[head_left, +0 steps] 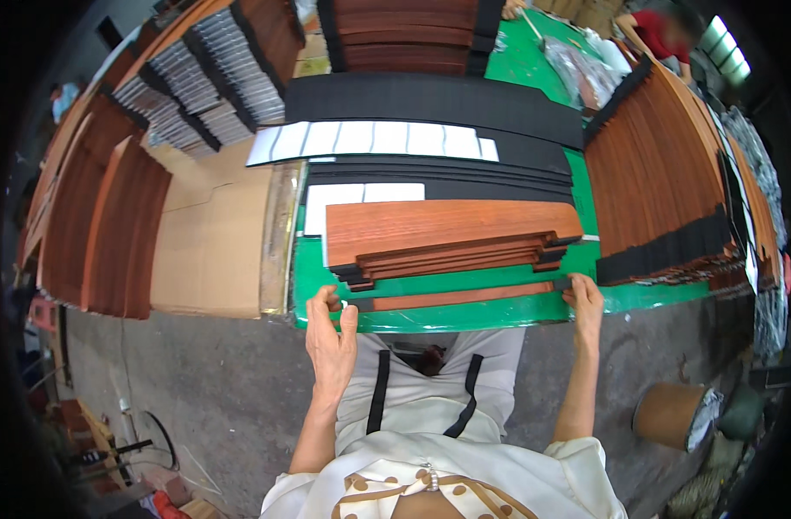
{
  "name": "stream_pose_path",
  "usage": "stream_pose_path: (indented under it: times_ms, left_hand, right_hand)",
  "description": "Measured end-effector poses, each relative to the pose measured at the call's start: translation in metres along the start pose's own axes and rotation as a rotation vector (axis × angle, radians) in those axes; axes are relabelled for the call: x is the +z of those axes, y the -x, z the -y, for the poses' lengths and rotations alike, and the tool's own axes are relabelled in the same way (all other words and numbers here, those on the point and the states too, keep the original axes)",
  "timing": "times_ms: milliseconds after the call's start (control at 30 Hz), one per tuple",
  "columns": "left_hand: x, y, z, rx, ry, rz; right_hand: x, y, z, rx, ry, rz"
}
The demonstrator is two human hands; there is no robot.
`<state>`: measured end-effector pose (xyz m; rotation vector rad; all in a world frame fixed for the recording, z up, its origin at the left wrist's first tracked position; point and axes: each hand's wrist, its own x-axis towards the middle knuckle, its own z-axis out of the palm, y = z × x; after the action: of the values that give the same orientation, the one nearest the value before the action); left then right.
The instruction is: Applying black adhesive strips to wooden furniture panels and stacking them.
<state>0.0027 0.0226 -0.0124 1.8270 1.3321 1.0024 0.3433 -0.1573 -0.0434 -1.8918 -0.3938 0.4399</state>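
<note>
Hands work at the near edge of a green table, one at each end of a long wooden strip that lies flat along that edge. The left hand pinches the strip's left end, where a small white bit shows between thumb and fingers; what that bit is I cannot tell. The right hand has its fingers pressed together on the dark right end of the strip, holding it down.

Just behind the strip sits a stack of wooden boards with black ends, already piled in a neat stepped heap, so a good share of the pieces look finished. Farther back lie black sheets and white strips, which seem to be stock waiting to be used. Large piles of similar wooden boards stand on the right, and more lean on the left beside flat cardboard.

Judging by this, the strip in hand is mid-way: its right end looks dressed in black, while the left end is being worked on.
</note>
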Motion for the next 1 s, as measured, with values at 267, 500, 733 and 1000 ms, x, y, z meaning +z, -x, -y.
stream_pose_path:
  times_ms: [267, 500, 733, 1000]
  left_hand:
    - [-0.046, 0.035, -0.002, -0.107, 0.289, 0.028]
    - [-0.056, -0.014, -0.025, 0.116, 0.381, -0.058]
    - [-0.024, -0.065, -0.014, 0.117, 0.137, -0.059]
    - [-0.043, -0.080, -0.016, -0.028, 0.335, 0.190]
  right_hand:
    - [-0.028, 0.051, 0.025, 0.038, -0.300, 0.037]
    - [-0.017, 0.015, 0.061, -0.494, -0.507, 0.105]
    - [0.024, -0.029, 0.069, -0.387, -0.247, 0.088]
    - [-0.001, -0.045, 0.052, -0.237, -0.315, 0.158]
